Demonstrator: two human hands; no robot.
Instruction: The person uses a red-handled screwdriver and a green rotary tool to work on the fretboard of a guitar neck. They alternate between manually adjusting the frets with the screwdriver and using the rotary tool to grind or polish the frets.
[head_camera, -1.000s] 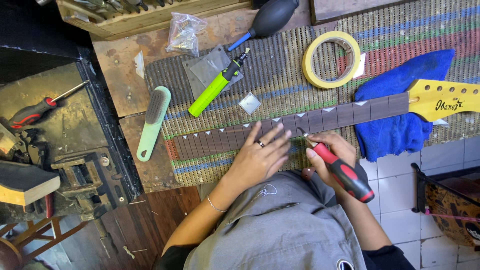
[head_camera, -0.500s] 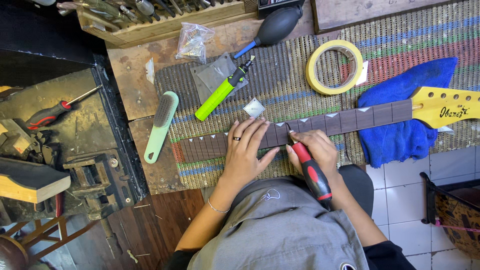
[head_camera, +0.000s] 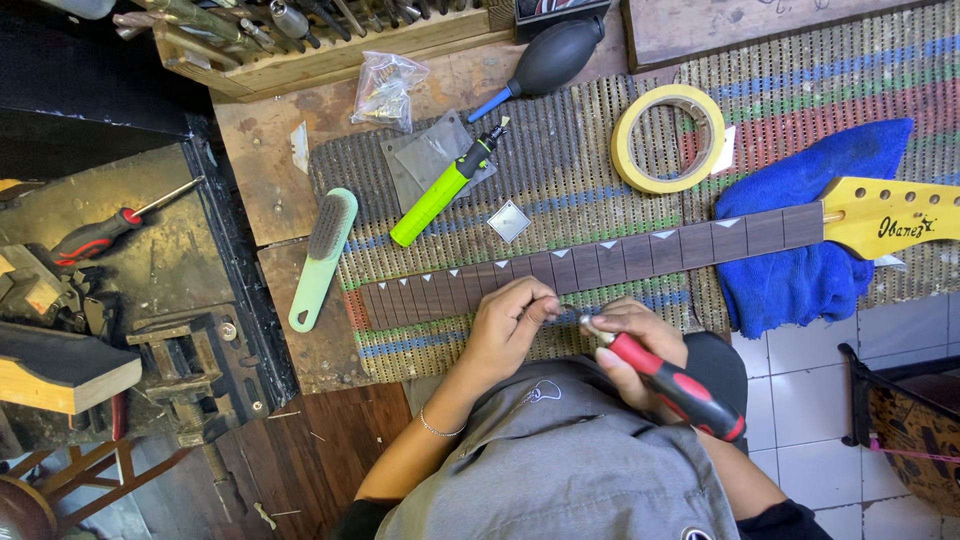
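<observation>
Hands at the guitar neck

Along the woven mat on the counter, the guitar neck (head_camera: 600, 262) is lying. Left hand (head_camera: 508, 322) fingers are pinching something small at its edge; right hand (head_camera: 630, 345) is gripping a red-handled tool (head_camera: 672, 385).

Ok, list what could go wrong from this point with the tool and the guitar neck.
The red-handled tool in the right hand works right beside the left hand fingertips; a slip could nick them. It might also gouge the guitar neck, which seems to lie unclamped on the mat and could shift.
</observation>
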